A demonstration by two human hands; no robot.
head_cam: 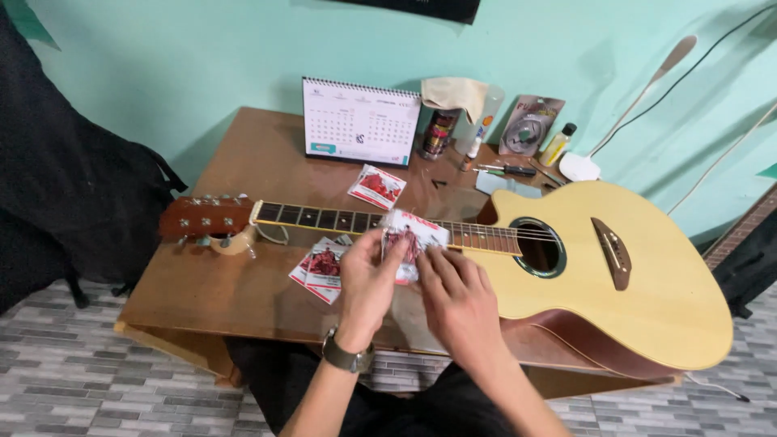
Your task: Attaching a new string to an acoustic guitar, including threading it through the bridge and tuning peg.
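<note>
Held up over the guitar neck, just short of the soundhole: a small red-and-white packet. Left hand pinching its left edge, fingers closed on the paper, watch at the wrist. Right hand gripping the lower right edge, fingers curled on it, thumb hidden.

Lying flat across the wooden table: the guitar, headstock to the left, well inside the table's left edge; pale body to the right, overhanging the front and right edges. Two more packets stacked on the table just below the neck, touching the left hand's side. Another packet above the neck, apart from it.

Along the back edge, against the green wall: desk calendar, a cloth-topped jar, small bottles, a foil pouch, screwdrivers. Open wood at the left rear corner and along the front left, between headstock and front edge. Black bag standing off the table's left side; tiled floor below.
</note>
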